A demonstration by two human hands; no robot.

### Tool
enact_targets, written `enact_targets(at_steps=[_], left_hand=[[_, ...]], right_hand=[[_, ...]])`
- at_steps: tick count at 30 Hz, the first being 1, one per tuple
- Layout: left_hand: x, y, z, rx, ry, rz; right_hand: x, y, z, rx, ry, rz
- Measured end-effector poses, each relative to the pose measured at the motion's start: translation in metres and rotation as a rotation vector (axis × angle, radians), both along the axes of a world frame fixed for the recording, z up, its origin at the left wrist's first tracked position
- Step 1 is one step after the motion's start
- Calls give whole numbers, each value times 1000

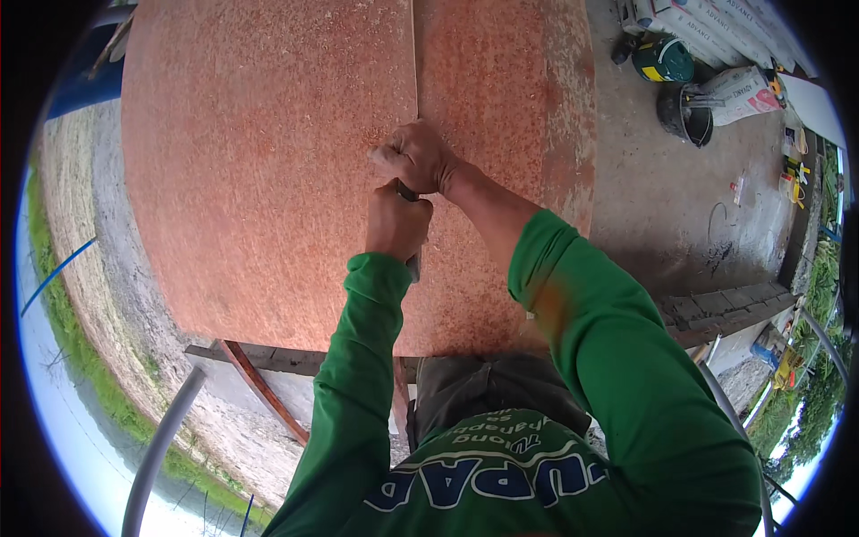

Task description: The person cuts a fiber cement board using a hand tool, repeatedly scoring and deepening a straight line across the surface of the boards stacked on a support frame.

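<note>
Both hands grip a hand plane (413, 268), mostly hidden under them; only its dark grey rear end and a dark part between the hands show. My left hand (398, 221) is closed round its back part. Just ahead, my right hand (416, 159) is closed over the front. The plane sits along the edge line where a large reddish-brown board (259, 179) meets a second reddish board strip (483, 89) on the right. Small pale shavings lie scattered over both boards, thickest near my hands.
On the concrete floor to the right stand a black bucket (684, 116), a dark green pail (663, 59) and white sacks (716, 31). Low blocks (725, 304) run along the floor's near edge. A grey pipe (161, 447) rises at lower left.
</note>
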State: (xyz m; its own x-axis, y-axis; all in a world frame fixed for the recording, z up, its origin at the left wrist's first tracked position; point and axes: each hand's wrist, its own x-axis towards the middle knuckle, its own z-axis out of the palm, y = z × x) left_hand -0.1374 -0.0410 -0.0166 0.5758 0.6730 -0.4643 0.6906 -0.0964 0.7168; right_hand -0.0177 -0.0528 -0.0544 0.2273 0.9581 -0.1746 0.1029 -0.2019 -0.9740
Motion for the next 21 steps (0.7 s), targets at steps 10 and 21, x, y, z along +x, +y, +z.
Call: enact_targets(at_steps=[10,21], left_hand=[[-142,-102,145,86,81,-264],[-79,-58,44,-9,70,-56]], right_hand=[[-145,-113,117,325,-202,-7],[-69,-63,38,306,-280,-68]])
